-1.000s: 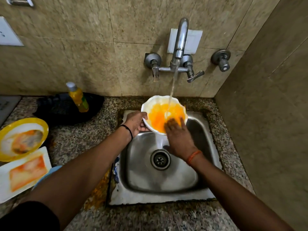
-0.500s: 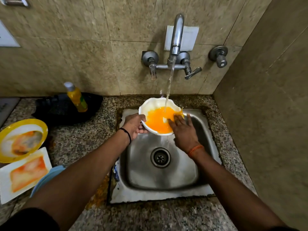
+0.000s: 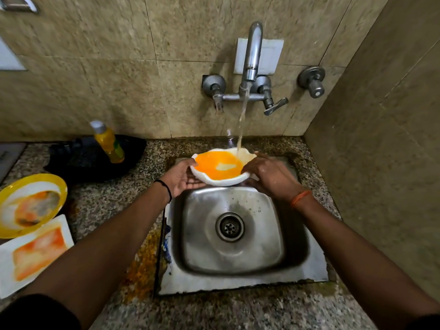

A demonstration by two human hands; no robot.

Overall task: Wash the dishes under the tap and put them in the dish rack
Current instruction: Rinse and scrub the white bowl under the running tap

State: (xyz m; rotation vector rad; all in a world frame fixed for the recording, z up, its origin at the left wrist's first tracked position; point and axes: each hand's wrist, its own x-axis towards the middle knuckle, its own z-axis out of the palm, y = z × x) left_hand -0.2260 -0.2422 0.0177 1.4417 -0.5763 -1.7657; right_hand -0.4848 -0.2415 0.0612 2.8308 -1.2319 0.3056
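A: What sits at the far left of the counter?

B: A yellow plate [image 3: 33, 206] smeared orange, and just in front of it a white square plate [image 3: 33, 253] with an orange stain. Behind them lies a black pan [image 3: 95, 160] with a bottle [image 3: 108, 141] of yellow liquid standing at it.

A: And the hands?

B: The left hand [image 3: 182, 178] grips the left rim of a white bowl [image 3: 221, 167], thumb on the edge and fingers curled underneath. The right hand [image 3: 269, 175] holds the right rim in the same way, fingers wrapped around the side.

A: Where is the bowl?

B: Held over the back edge of the steel sink [image 3: 238, 234], roughly level, right under the tap [image 3: 252, 55]. Its inside is coated orange, with a pale patch near the middle.

A: Is water running?

B: Yes, a stream [image 3: 242, 120] falls from the spout onto the bowl's far right rim. To the right, a separate round valve [image 3: 312, 83] is fixed to the tiled wall.
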